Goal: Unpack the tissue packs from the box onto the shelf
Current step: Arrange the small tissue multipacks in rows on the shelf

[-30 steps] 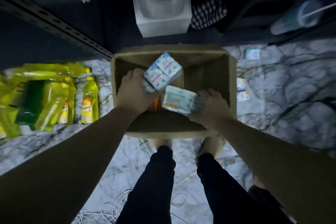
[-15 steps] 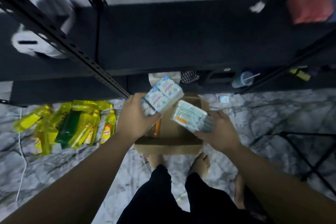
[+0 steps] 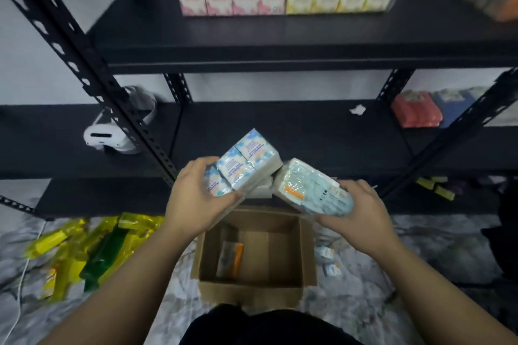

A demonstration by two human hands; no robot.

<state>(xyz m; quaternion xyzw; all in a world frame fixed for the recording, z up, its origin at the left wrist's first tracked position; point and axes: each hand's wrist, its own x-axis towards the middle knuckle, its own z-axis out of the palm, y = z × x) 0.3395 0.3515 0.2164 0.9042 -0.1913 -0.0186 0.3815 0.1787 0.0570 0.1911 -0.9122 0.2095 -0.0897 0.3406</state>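
Two tissue packs are up above the box [image 3: 253,286]: left hand [image 3: 193,199] grips the blue-and-white pack [image 3: 246,162], right hand [image 3: 361,211] clasps the pale blue pack [image 3: 311,190]; their printing is unreadable.

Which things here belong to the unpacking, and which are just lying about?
Job: blue tissue pack in left hand; pale tissue pack in right hand; cardboard box; black shelf.
Lying about: yellow bottles; white headset; red pack.
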